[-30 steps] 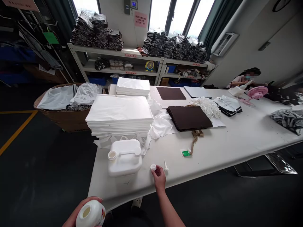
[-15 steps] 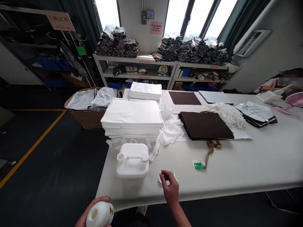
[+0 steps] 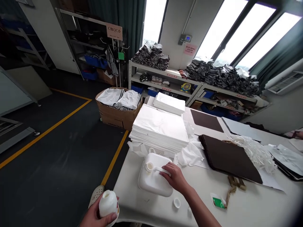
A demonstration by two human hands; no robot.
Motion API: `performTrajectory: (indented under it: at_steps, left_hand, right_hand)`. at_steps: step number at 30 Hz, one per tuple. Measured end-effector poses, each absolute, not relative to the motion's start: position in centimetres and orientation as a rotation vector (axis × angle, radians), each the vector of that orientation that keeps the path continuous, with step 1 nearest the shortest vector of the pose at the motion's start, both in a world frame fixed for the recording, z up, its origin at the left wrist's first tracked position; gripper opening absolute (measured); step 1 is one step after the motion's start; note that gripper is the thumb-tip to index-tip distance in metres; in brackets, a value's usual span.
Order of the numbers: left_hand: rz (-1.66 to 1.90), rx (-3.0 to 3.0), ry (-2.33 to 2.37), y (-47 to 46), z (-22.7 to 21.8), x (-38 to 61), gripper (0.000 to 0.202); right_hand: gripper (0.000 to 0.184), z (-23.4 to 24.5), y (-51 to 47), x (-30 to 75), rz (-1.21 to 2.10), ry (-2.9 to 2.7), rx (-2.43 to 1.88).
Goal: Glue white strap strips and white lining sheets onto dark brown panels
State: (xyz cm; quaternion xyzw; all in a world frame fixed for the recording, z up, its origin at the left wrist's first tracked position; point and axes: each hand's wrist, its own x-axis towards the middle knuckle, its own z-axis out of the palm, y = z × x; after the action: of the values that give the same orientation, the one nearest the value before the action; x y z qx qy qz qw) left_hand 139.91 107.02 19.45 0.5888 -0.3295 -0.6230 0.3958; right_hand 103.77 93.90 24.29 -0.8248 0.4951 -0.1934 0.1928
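Note:
My left hand [image 3: 98, 214] is closed around a small white bottle [image 3: 108, 203] with no cap on it, its mouth facing up, beyond the table's front edge. A white plastic jug [image 3: 153, 183], also uncapped, stands near the table's left end. My right hand [image 3: 174, 176] grips the jug's handle, fingers wrapped round it. On the tabletop just right of the jug lies a round white cap [image 3: 176, 203]. A second small white piece [image 3: 190, 210] sits partly behind my right forearm.
Behind the jug rises a stack of folded white fabric [image 3: 161, 124]. Dark brown sheets [image 3: 230, 157] and a heap of white straps [image 3: 253, 151] lie to the right. A cardboard box [image 3: 113, 115] of white bags stands on the floor. A green-and-white packet [image 3: 219, 201] lies near the front.
My right hand has moved left from the cap on the table to the jug's handle and closed on it. The left hand still holds the bottle. The view has turned left.

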Motion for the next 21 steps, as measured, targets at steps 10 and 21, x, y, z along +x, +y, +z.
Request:
performTrajectory:
  at_steps: [10, 21]
  left_hand:
    - [-1.595, 1.441, -1.484, 94.4, 12.3, 155.2, 0.057]
    - [-1.691, 1.286, -1.606, 86.3, 4.4, 156.9, 0.053]
  right_hand:
    - [0.025, 28.3, 89.7, 121.2, 0.073, 1.526, -2.465]
    - [0.024, 25.7, 86.9, 132.1, 0.366, 1.542, -2.52]
